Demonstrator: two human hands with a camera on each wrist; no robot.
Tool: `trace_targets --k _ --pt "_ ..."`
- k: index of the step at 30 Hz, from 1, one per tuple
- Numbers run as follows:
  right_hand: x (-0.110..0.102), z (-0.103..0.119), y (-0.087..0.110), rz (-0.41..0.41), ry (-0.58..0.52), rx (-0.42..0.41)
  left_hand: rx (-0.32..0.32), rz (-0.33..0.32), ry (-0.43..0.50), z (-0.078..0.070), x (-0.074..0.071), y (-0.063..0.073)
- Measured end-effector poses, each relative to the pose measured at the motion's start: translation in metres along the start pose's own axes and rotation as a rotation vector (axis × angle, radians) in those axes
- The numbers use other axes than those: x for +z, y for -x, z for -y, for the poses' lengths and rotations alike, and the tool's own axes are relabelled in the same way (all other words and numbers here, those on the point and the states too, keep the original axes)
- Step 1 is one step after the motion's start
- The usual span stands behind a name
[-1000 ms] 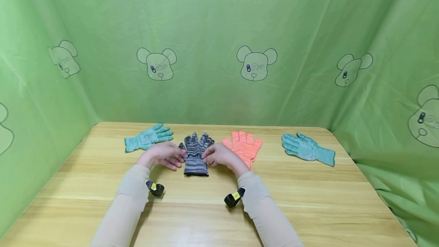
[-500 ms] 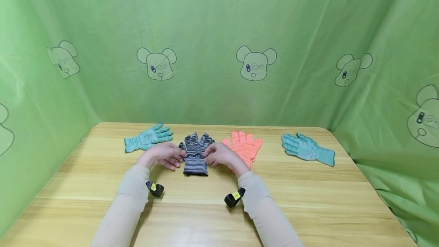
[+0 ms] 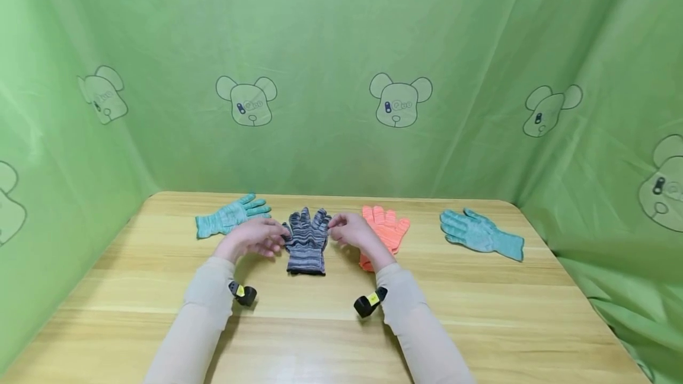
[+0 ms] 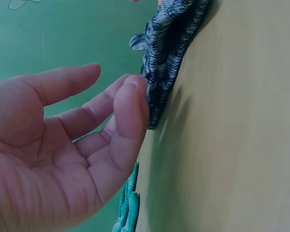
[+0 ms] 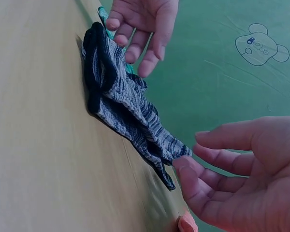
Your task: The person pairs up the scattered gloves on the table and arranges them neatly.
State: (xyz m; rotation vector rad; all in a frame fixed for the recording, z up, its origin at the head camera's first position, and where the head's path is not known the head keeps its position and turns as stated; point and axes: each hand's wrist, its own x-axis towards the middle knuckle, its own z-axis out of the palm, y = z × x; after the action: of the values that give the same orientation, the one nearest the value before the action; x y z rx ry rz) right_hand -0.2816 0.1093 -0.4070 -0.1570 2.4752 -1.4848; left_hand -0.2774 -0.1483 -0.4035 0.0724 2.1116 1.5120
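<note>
A pair of black-and-grey striped knit gloves (image 3: 306, 248) lies stacked on the table, fingers pointing away and cuffs toward me. Both cuffs show one over the other in the right wrist view. My left hand (image 3: 258, 237) hovers at their left side with relaxed fingers; in the left wrist view its thumb stands apart from the fingers (image 4: 130, 104), near the knit. On the opposite side my right hand (image 5: 246, 169) has its thumb and fingers spread apart, fingertips right at the edge of the striped gloves. Neither hand grips anything.
Orange gloves (image 3: 388, 231) lie stacked just right of the striped pair, partly hidden by my right wrist. One teal glove (image 3: 229, 215) lies at the back left, and another teal glove (image 3: 480, 233) at the right. Green curtains (image 3: 320, 153) surround the wooden table (image 3: 299, 336).
My right hand has let go of the striped gloves' right edge and shifted slightly away and right. The left hand has barely moved, and the gloves lie almost as before.
</note>
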Motion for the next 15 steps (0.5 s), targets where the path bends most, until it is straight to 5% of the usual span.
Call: trace_targets --k 9,15 --pt "-0.001 0.001 -0.015 -0.060 0.028 -0.005 0.034 -0.053 0.099 -0.007 -0.002 -0.009" --pt "0.002 0.001 -0.020 -0.022 0.052 0.007 0.052 -0.078 0.148 -0.012 0.003 -0.018"
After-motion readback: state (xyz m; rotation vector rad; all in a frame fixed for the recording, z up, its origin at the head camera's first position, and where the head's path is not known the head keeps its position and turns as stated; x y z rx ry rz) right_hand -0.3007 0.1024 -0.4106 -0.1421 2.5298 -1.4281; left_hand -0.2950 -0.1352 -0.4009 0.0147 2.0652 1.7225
